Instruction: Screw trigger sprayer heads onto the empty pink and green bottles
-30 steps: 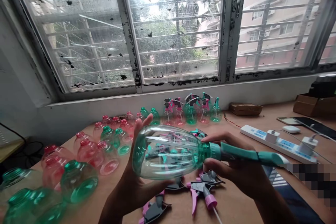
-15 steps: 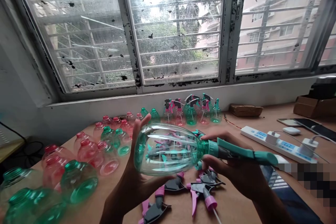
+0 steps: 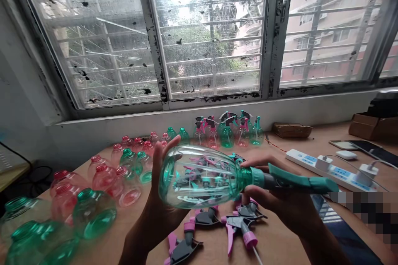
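A clear green spray bottle (image 3: pixel 199 178) lies sideways in the air, its neck to the right. My left hand (image 3: pixel 164 207) is wrapped round its base end, thumb below and fingers behind. A teal and grey trigger spray head (image 3: pixel 298 180) sits at the bottle's mouth, its collar against the neck. My right hand (image 3: pixel 280 207) grips the collar and neck area, closed with thumb in front. Whether the collar is fully seated cannot be told. Below lie loose pink and grey spray heads (image 3: pixel 241 230); more spray heads show through the bottle.
Open red bottles (image 3: pixel 104 178) and green bottles (image 3: pixel 93 211) stand on the left. Finished-looking bottles with spray heads (image 3: pixel 226 132) line the back by the window. On the right are a power strip (image 3: pixel 329 169) with plugs, a dark phone (image 3: pixel 376 151) and a cardboard box (image 3: pixel 367 126).
The spray head and my right hand have shifted slightly right. The bottle stays nearly in place, and my left hand's fingers have moved a little on its base.
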{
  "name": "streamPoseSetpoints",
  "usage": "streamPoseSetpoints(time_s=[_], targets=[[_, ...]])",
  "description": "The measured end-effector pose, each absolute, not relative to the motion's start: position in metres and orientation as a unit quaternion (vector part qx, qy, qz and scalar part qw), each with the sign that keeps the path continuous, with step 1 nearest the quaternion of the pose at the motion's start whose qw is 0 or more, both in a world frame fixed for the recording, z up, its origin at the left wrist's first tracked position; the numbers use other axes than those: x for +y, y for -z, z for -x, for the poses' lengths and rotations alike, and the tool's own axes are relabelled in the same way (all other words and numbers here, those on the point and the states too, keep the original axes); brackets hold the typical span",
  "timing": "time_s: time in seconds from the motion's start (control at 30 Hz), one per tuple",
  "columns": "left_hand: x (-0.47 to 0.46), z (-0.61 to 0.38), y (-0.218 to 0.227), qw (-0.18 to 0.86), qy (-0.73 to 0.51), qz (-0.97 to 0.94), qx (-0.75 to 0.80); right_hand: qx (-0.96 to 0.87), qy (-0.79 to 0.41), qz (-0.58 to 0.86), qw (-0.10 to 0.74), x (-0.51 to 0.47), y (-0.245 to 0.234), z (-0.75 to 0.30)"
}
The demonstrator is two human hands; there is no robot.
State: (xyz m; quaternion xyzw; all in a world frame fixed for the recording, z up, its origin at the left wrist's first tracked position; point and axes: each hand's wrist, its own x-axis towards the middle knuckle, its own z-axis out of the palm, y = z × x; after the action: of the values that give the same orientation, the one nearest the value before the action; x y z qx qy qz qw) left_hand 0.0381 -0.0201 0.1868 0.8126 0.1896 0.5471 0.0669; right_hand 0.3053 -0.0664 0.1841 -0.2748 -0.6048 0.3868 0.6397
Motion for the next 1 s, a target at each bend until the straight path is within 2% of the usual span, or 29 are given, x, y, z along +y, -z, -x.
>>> streamPoseSetpoints(time_s=[0.3,0.5,0.73,0.9,1.0], targets=[[-0.019,-0.033,-0.181,0.129,-0.524,-0.819,0.196,-0.573,-0.432,0.263,0.645,-0.068,-0.181,-0.306],[-0.021,-0.032,-0.184,0.086,-0.511,-0.828,0.215,-0.582,-0.420,0.268,0.643,-0.069,-0.182,-0.306],[-0.023,-0.026,-0.183,0.108,-0.475,-0.824,0.290,-0.605,-0.393,0.289,0.629,-0.067,-0.187,-0.309],[-0.020,-0.031,-0.184,0.036,-0.504,-0.836,0.213,-0.602,-0.394,0.285,0.633,-0.066,-0.186,-0.310],[-0.022,-0.033,-0.186,0.053,-0.498,-0.837,0.218,-0.599,-0.395,0.283,0.636,-0.067,-0.186,-0.309]])
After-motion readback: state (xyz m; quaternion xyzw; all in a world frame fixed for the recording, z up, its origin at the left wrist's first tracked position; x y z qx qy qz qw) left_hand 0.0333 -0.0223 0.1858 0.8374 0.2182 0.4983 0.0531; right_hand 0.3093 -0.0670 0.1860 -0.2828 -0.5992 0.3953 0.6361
